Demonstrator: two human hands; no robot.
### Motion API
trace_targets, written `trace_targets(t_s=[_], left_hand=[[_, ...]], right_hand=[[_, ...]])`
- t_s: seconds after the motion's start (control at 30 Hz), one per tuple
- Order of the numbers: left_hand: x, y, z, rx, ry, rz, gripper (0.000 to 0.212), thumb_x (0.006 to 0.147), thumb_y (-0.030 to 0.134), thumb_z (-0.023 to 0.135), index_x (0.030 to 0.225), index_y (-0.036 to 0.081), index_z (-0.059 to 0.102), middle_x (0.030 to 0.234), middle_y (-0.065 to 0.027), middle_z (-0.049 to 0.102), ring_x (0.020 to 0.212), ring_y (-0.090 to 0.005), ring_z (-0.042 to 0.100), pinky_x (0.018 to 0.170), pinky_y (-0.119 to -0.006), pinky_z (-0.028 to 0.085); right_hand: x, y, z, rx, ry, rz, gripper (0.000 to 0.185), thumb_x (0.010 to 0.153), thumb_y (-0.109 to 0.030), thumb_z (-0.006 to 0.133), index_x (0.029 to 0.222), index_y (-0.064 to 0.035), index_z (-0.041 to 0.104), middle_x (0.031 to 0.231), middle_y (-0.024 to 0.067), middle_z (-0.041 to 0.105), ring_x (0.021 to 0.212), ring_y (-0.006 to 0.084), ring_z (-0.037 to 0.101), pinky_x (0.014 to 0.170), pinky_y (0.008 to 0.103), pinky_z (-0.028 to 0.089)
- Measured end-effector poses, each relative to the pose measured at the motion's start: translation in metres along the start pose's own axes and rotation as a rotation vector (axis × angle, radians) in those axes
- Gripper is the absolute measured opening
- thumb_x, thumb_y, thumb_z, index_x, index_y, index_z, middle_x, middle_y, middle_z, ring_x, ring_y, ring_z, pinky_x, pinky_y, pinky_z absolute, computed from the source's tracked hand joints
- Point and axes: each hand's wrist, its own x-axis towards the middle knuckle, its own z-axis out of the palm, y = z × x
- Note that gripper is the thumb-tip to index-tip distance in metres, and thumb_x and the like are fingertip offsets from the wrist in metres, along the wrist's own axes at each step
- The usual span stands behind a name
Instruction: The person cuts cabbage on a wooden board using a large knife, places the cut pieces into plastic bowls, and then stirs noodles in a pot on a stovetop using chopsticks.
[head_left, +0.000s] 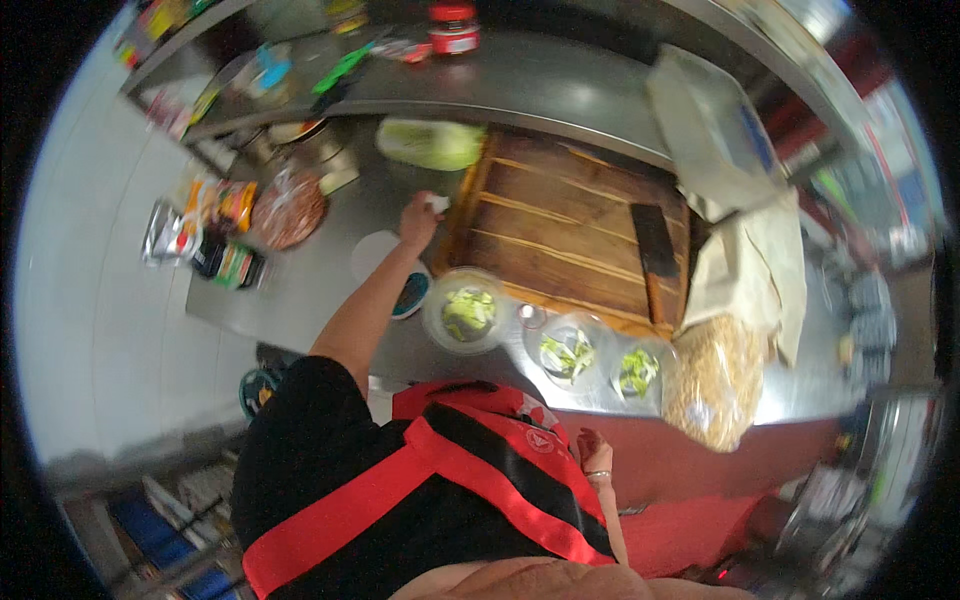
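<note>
My left hand (420, 222) reaches over the steel counter, left of a wooden cutting board (555, 217), its fingers closed on a small white item (438, 202) that is too blurred to identify. A head of Chinese cabbage (431, 144) lies just beyond it. My right hand (594, 451) hangs beside the red apron, below the counter's edge, with its fingers loosely curled; whether it holds anything is unclear. A cleaver (654, 240) rests on the board's right part. Along the board's near edge stand several clear round containers, among them one bowl (466, 311), with chopped leaves inside.
A bag of dry noodle-like food (716, 382) lies at the counter's right front, below a pale cloth (757, 262). Bagged reddish food (289, 210) and a dark-capped jar (229, 262) stand at left. Above the board runs a steel shelf (525, 86) with a red-lidded jar (454, 30).
</note>
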Motion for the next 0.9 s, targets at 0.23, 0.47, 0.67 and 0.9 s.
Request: trace_targets(t_s=[0.23,0.47,0.67,0.9], left_hand=[[0.000,0.003,0.000,0.486,0.037,0.119,0.042,0.091,0.019,0.053,0.131,0.006,0.045,0.128,-0.0178,0.052,0.112,-0.0345,0.054,0.092,-0.047,0.044],[0.083,-0.110,-0.112,0.908,0.269,0.006,0.063,0.092,0.041,0.051,0.141,0.006,0.033,0.143,-0.0169,0.037,0.130,-0.0354,0.037,0.107,-0.043,0.034],[0.128,-0.071,-0.137,1.022,0.035,-0.231,0.063,0.096,0.042,0.045,0.147,0.011,0.025,0.153,-0.0075,0.021,0.136,-0.0312,0.028,0.112,-0.043,0.025],[0.172,-0.105,-0.162,1.334,-0.009,-0.241,0.057,0.092,0.029,0.055,0.142,0.011,0.034,0.147,-0.0083,0.032,0.134,-0.0288,0.032,0.106,-0.043,0.033]], right_hand=[[0.031,-0.003,-0.001,-0.219,-0.100,-0.080,0.023,0.083,-0.009,0.059,0.105,-0.0042,0.064,0.086,0.0202,0.066,0.079,0.0326,0.067,0.068,0.0378,0.052],[0.040,-0.011,0.013,-0.264,-0.231,-0.032,0.025,0.082,-0.003,0.063,0.107,-0.0007,0.065,0.086,0.0071,0.069,0.079,0.0116,0.062,0.068,0.0259,0.051],[0.010,-0.026,0.034,-0.140,-0.097,0.051,0.023,0.082,0.000,0.060,0.105,-0.0008,0.065,0.083,0.0110,0.069,0.075,0.0140,0.066,0.067,0.0268,0.052],[0.006,-0.109,0.045,-0.141,-0.110,-0.049,0.023,0.083,-0.002,0.060,0.105,-0.0007,0.064,0.088,0.0134,0.069,0.080,0.0222,0.069,0.069,0.0317,0.054]])
